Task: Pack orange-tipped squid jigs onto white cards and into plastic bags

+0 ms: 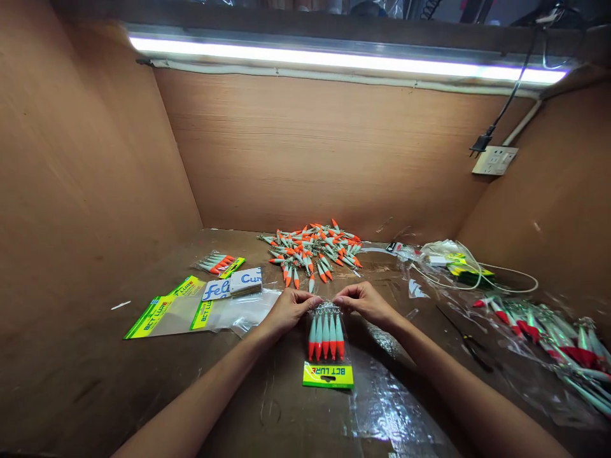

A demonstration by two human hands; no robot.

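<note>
My left hand (289, 310) and my right hand (366, 301) pinch the far corners of a clear plastic bag (326, 374), which lies on the table between them. Inside it several fishing lures (325, 334) lie side by side, pale bodies toward my fingers and orange ends toward me. Their metal hooks sit at the far end, close to my fingertips. The bag's yellow-green header, printed BCT LURE, faces upside down at the near end. Beyond my hands is a loose pile of similar orange and pale lures (315, 248).
Flat header bags (162, 312) lie left under a cardboard stack (238, 283), near a filled bag (217, 262). On the right are pliers (470, 343), red-and-silver lures (539, 337) and a white cable (515, 287). A black plug (482, 143) hangs by the outlet (495, 160).
</note>
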